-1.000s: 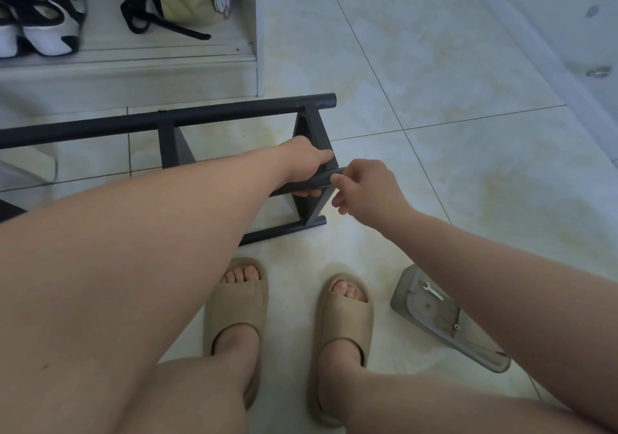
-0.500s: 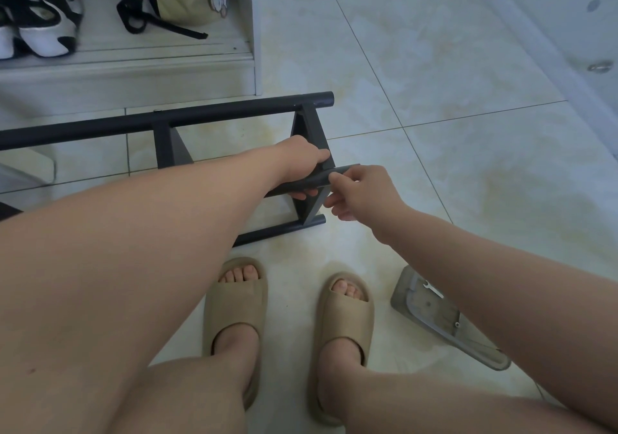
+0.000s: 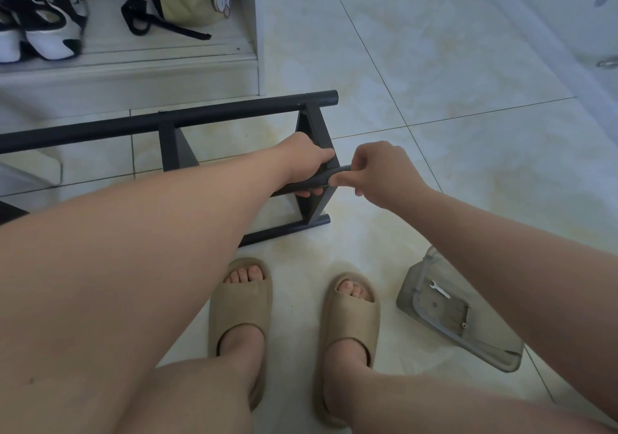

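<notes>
A black metal rack frame (image 3: pixel 207 117) of round bars and flat side brackets stands on the tiled floor in front of me. My left hand (image 3: pixel 307 163) grips the middle bar (image 3: pixel 317 179) near its right end, fingers wrapped under it. My right hand (image 3: pixel 378 169) pinches the very tip of that same bar with thumb and fingers, right beside the left hand. The side bracket (image 3: pixel 312 122) rises behind both hands. Whatever sits at the bar's tip is hidden under my fingers.
A clear plastic tray (image 3: pixel 434 316) with a small wrench (image 3: pixel 438 289) and tiny hardware lies on the floor at the right. My feet in beige slides (image 3: pixel 240 303) stand below the rack. A white cabinet shelf (image 3: pixel 133 56) holds sneakers and a bag at upper left.
My right hand has shifted a little up along the bar's tip and turned slightly. The left hand keeps its hold and the rack stays put.
</notes>
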Demonstrator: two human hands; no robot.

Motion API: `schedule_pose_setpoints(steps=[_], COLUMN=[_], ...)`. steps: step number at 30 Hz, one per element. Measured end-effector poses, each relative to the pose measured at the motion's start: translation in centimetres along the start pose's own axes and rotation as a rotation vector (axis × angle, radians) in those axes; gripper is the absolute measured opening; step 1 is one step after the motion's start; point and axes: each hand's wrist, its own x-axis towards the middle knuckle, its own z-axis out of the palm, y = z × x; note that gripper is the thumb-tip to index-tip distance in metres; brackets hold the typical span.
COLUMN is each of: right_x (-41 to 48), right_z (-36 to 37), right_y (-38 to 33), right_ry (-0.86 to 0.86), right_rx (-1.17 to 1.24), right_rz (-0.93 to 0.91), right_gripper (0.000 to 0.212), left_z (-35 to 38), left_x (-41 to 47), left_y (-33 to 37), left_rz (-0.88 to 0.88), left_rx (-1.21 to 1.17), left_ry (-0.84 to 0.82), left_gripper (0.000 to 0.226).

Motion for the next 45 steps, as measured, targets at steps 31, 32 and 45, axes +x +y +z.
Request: schedule_pose_setpoints(steps=[31,32,45], right_x=[-13.0,-12.9,-7.3], right_z=[-5.1,-4.8,5.0], right_y=[17.0,18.3,30.2], right_ry=[-0.355,-0.372,-0.445], right_rx=[-0.596,-0.593,-0.25], right_rz=[0.02,0.051,0.279], right_gripper=[0.049,0.048,0.04], left_z=[9.9,11.0,22.8], left_x=[-7.7,-7.3,0.1], left_y=[3.3,2.9,-5.3], left_rz=[0.506,0.475,-0.024], left_rx=[0.934,0.936,0.661], left_ry=[-0.059,-0.108,-0.464], left_gripper=[0.02,0.019,0.053])
